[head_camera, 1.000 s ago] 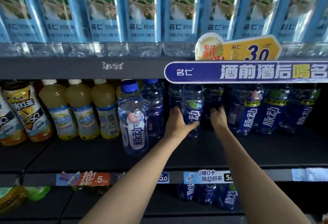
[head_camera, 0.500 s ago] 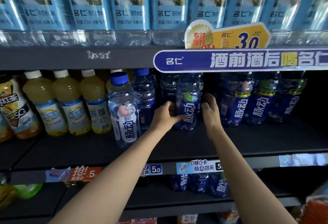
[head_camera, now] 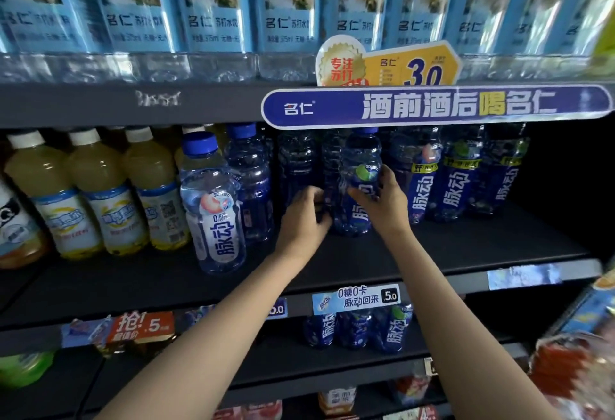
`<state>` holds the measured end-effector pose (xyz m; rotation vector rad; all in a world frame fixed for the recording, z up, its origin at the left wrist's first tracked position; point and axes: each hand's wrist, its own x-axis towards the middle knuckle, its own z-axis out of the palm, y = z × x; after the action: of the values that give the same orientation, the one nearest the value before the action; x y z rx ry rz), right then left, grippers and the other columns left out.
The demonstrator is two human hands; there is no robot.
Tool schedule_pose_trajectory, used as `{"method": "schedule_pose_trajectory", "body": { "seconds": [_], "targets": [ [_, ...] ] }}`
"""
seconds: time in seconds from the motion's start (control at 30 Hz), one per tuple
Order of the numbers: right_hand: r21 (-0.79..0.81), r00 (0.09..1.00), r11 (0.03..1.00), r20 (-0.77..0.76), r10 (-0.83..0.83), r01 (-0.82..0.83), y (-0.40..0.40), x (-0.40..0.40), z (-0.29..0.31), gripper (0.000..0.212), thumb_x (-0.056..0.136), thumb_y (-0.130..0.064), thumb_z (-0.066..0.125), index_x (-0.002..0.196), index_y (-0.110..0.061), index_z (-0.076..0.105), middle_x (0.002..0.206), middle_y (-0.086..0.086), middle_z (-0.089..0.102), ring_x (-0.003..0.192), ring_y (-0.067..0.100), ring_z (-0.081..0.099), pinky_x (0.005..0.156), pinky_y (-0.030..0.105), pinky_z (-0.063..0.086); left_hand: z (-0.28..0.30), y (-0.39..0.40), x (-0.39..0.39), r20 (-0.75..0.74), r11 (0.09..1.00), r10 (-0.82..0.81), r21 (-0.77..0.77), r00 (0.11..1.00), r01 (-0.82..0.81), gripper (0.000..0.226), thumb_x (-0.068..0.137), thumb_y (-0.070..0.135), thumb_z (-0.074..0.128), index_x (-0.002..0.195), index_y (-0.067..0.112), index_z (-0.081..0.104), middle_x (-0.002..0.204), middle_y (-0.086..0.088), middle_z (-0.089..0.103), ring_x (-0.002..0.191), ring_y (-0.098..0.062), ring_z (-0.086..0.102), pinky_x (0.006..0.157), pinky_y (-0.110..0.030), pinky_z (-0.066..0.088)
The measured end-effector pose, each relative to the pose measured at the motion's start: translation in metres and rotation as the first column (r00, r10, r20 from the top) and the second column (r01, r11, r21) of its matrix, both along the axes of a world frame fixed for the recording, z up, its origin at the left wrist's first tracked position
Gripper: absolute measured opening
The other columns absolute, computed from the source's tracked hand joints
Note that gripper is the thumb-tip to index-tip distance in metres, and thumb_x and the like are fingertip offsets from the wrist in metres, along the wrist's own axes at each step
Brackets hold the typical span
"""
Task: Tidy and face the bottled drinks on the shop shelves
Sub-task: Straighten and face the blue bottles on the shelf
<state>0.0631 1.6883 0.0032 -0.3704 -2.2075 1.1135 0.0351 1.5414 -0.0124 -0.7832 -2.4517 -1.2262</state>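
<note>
Right hand (head_camera: pixel 382 206) grips blue bottle (head_camera: pixel 361 183) upright on shelf (head_camera: pixel 466 246); left hand (head_camera: pixel 304 220) curled beside it, fingers at bottle base, hold unclear.

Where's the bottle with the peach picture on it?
In the head view, the peach-label bottle stands left of centre on the middle shelf, forward of its row, between the yellow juice bottles and the left hand.

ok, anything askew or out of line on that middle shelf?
Yes. One pale-labelled blue-capped bottle stands well forward of the dark blue bottles, alone near the shelf edge. The yellow drink beside it shows its barcode side, not its front.
</note>
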Motion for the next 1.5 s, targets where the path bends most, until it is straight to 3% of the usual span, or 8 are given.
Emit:
{"method": "schedule_pose_trajectory", "body": {
  "seconds": [0.23, 0.4, 0.6, 0.83, 1.0, 1.13, 1.4, 1.5],
  "targets": [
    [0.187, 0.893, 0.960, -0.436, -0.111, 0.211, -0.059, 0.014, 0.002, 0.043, 0.084, -0.001, 0.066, 0.122, 0.006, 0.047, 0.127, 0.023, 0.042, 0.115, 0.031, 0.045, 0.089, 0.028, 0.041, 0.018, -0.075, 0.019, -0.479, 0.995, 0.102, 0.038, 0.872, -0.096, 0.028, 0.082, 0.002, 0.054, 0.110, 0.004, 0.054, 0.101, -0.008, 0.059, 0.091, -0.018, 0.059, 0.079, -0.022, 0.046],
    [0.204, 0.985, 0.971, -0.096, 0.145, -0.123, -0.086, -0.029, 0.004, 0.067, 0.084, -0.009, 0.069, 0.138, 0.006, 0.031, 0.135, 0.024, 0.039, 0.125, 0.038, 0.042, 0.099, 0.034, 0.035, 0.027, -0.121, 0.024, -0.644, 0.959, 0.219, 0.004, 0.733, -0.283, 0.031, 0.080, 0.015, 0.045, 0.111, 0.011, 0.049, 0.106, -0.009, 0.055, 0.098, -0.020, 0.049, 0.085, -0.031, 0.041],
    [-0.001, 0.985, 0.994, 0.134, 0.112, -0.113, -0.096, -0.069, 0.008, 0.087, 0.086, -0.013, 0.067, 0.148, -0.002, 0.007, 0.143, 0.022, 0.037, 0.123, 0.040, 0.045, 0.096, 0.042, 0.040, 0.012, -0.143, 0.022, -0.518, 0.915, 0.363, 0.040, 0.774, -0.403, 0.060, 0.071, 0.030, 0.061, 0.126, 0.021, 0.037, 0.126, -0.003, 0.030, 0.116, -0.029, 0.042, 0.097, -0.037, 0.040],
    [0.033, 0.984, 0.993, 0.133, -0.117, 0.114, -0.104, -0.053, 0.002, 0.073, 0.086, -0.018, 0.067, 0.140, 0.000, 0.022, 0.134, 0.022, 0.045, 0.111, 0.040, 0.053, 0.078, 0.041, 0.045, 0.009, -0.147, 0.024, -0.544, 0.917, 0.329, -0.010, 0.772, -0.398, 0.058, 0.072, 0.025, 0.063, 0.124, 0.021, 0.039, 0.129, -0.004, 0.028, 0.112, -0.038, 0.049, 0.094, -0.042, 0.045],
    [-0.084, 0.983, 0.996, 0.184, 0.001, 0.015, -0.097, -0.043, 0.003, 0.076, 0.083, -0.014, 0.071, 0.139, 0.004, 0.023, 0.131, 0.023, 0.051, 0.118, 0.035, 0.051, 0.083, 0.036, 0.043, 0.007, -0.150, 0.030, -0.497, 0.937, 0.266, -0.066, 0.826, -0.342, 0.059, 0.071, 0.015, 0.064, 0.124, 0.020, 0.039, 0.136, -0.007, 0.026, 0.114, -0.037, 0.049, 0.090, -0.046, 0.050],
    [-0.212, 0.966, 0.976, 0.238, 0.096, -0.045, -0.100, -0.060, 0.022, 0.077, 0.078, -0.018, 0.076, 0.137, 0.001, 0.029, 0.136, 0.022, 0.048, 0.124, 0.036, 0.047, 0.098, 0.038, 0.039, 0.012, -0.159, 0.036, -0.518, 0.938, 0.225, -0.115, 0.825, -0.328, 0.075, 0.066, -0.003, 0.071, 0.132, 0.017, 0.040, 0.139, -0.007, 0.026, 0.120, -0.030, 0.036, 0.094, -0.033, 0.042],
    [-0.024, 0.983, 0.998, 0.178, -0.047, 0.052, -0.115, 0.001, 0.015, 0.077, 0.072, -0.030, 0.081, 0.125, -0.001, 0.034, 0.131, 0.019, 0.050, 0.116, 0.037, 0.052, 0.085, 0.043, 0.044, 0.003, -0.170, 0.054, -0.353, 0.956, 0.161, -0.176, 0.922, -0.234, 0.072, 0.079, 0.007, 0.067, 0.142, 0.018, 0.034, 0.143, -0.013, 0.026, 0.127, -0.032, 0.038, 0.089, -0.037, 0.052],
    [-0.226, 0.989, 0.973, 0.129, 0.075, -0.044, -0.105, 0.040, 0.020, 0.076, 0.066, -0.026, 0.086, 0.125, -0.012, 0.039, 0.125, 0.007, 0.057, 0.111, 0.029, 0.056, 0.084, 0.038, 0.046, 0.003, -0.161, 0.076, -0.271, 0.991, 0.117, -0.036, 0.955, -0.131, 0.066, 0.084, 0.014, 0.064, 0.142, 0.014, 0.032, 0.139, -0.011, 0.031, 0.125, -0.023, 0.040, 0.094, -0.021, 0.039]
  ]
}}
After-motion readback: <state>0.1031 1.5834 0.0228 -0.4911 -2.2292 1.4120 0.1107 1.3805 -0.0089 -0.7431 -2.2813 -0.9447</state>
